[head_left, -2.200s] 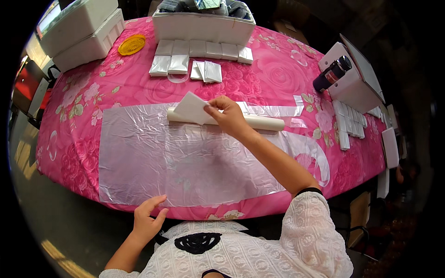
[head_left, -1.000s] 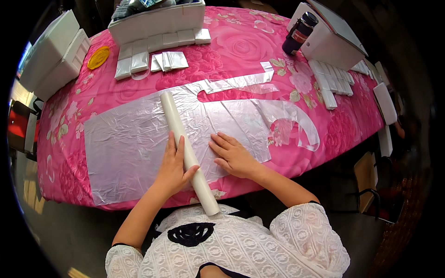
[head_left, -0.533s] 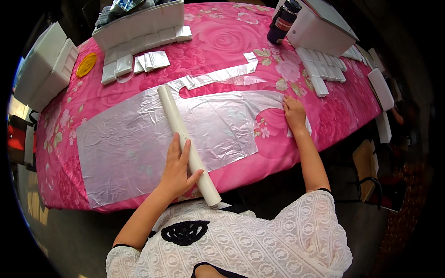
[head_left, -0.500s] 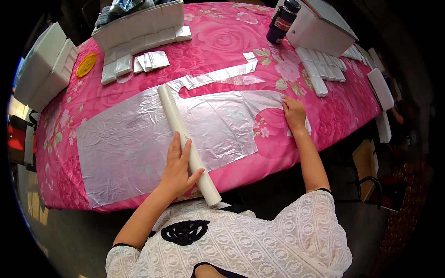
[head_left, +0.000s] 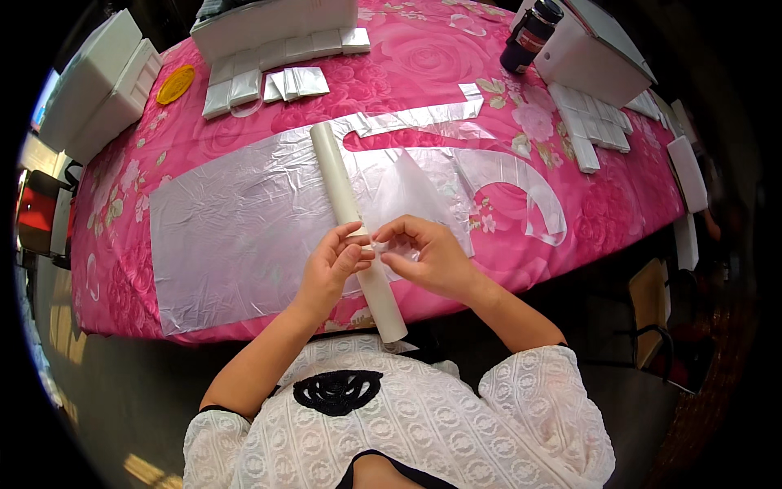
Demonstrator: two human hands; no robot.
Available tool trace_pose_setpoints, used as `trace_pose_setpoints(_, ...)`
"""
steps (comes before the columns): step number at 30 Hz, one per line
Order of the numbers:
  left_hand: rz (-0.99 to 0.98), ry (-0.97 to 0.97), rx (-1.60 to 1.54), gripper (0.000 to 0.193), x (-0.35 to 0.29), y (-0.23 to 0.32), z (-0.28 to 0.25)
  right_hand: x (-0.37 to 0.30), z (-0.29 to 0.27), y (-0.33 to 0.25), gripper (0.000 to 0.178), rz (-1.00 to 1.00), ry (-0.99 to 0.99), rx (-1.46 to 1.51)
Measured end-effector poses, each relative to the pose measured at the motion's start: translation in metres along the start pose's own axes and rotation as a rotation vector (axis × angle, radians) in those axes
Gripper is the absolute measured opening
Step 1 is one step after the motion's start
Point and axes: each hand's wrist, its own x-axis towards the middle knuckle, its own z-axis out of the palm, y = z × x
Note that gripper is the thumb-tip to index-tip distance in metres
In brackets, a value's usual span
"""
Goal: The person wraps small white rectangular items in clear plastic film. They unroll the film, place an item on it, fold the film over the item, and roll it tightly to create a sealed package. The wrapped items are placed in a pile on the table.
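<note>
A thin, see-through plastic apron [head_left: 236,236] lies spread on the table, its strap-like ends reaching to the right. Across it rests a long white tube [head_left: 336,175], whose near end sticks out past the table edge. My right hand [head_left: 432,259] pinches the near edge of the apron's right part, which is raised in a peaked fold beside the tube. Just left of it, my left hand [head_left: 327,269] is over the tube, fingers loosely curled and apart. Its fingertips are close to those of my right hand; no held thing shows in it.
A pink flowered cloth [head_left: 407,61] covers the table. Folded white plastic packets [head_left: 297,83] sit at the back left, with more packets [head_left: 588,118] at the right. White boxes [head_left: 277,31], a dark flask [head_left: 529,37] and a yellow disc [head_left: 175,85] stand or lie around.
My right hand has come left from the apron's right end to the tube, lifting the near edge. My left hand has loosened from the tube and turned toward my right hand.
</note>
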Motion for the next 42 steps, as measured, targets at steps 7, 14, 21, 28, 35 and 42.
trace_pose_setpoints(7, -0.312, 0.098, 0.143, 0.018, -0.015, 0.034, -0.089, -0.022, 0.054, -0.019, 0.035, -0.350, -0.089, -0.298)
trace_pose_setpoints(14, -0.403, 0.295, 0.470, 0.016, -0.048, 0.069, -0.222, -0.057, 0.042, -0.014, 0.046, 0.178, 0.003, -0.856)
trace_pose_setpoints(21, -0.457, 0.153, 0.956, 0.020, -0.051, 0.095, -0.271, -0.064, 0.061, 0.009, 0.040, 0.436, -0.059, -0.563)
trace_pose_setpoints(28, 0.186, 0.551, 2.023, 0.028, -0.062, 0.139, -0.240, -0.061, 0.067, 0.012, 0.042, 0.483, -0.024, -0.417)
trace_pose_setpoints(35, 0.520, 0.053, 1.378, 0.044, -0.005, 0.027, -0.071, -0.061, 0.064, 0.012, 0.039, 0.566, -0.076, -0.352)
trace_pose_setpoints(42, 0.542, 0.120, 1.358, 0.055, 0.045, -0.029, -0.046, -0.068, 0.058, 0.013, 0.043, 0.593, -0.030, -0.261)
